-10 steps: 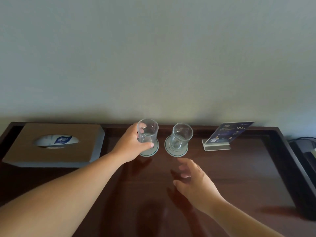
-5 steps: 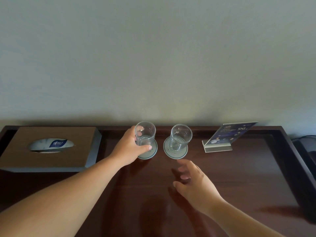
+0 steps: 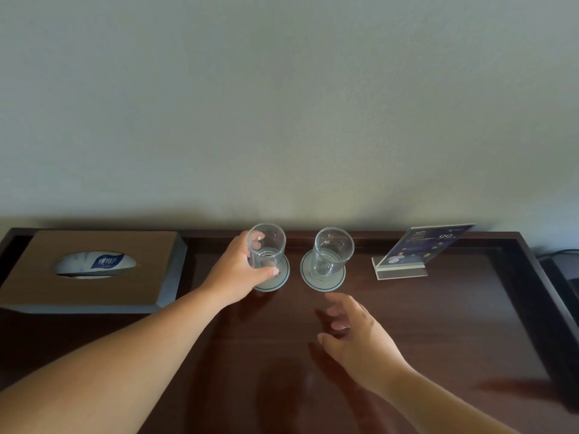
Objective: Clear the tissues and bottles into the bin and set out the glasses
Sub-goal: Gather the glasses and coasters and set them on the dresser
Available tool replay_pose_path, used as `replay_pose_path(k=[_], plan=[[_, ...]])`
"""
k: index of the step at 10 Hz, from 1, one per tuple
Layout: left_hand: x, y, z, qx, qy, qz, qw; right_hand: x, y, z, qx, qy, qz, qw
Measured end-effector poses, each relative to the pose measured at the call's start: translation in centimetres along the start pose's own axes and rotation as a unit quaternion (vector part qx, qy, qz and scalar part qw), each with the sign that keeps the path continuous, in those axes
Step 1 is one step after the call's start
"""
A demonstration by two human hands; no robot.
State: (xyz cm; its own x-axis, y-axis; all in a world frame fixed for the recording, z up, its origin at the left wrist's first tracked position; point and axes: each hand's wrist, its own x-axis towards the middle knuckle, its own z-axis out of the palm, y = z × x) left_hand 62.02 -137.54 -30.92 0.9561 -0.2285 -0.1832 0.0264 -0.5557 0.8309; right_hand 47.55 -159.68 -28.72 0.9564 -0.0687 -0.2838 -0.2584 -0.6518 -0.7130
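A person's left hand (image 3: pixel 238 274) is curling fingers and thumb round an upright glass (image 3: pixel 266 245) standing on a round coaster (image 3: pixel 281 280) at the back of the dark table (image 3: pixel 438 324), apparently squaring it up beside a second glass (image 3: pixel 332 252) sitting on a matching coaster (image 3: pixel 324 282). The right hand (image 3: pixel 360 333), fingers loosely spread and holding nothing, is hovering just in front of that second glass, seemingly ready to adjust it

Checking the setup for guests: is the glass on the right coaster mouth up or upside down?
Mouth up. The right glass stands upright on its coaster, open rim on top, thick base down.
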Motion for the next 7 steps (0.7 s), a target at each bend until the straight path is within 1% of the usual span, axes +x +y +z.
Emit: replay_pose_path(k=[5,7], plan=[[-0.9,0.5,0.0,0.027,-0.005,-0.012,1.0,-0.6,0.2,-0.3,0.003,-0.006,-0.006,1.0],[-3.2,0.7,-1.6,0.1,0.013,-0.038,0.994,-1.1,0.0,-1.7,-0.001,0.009,-0.023,1.0]])
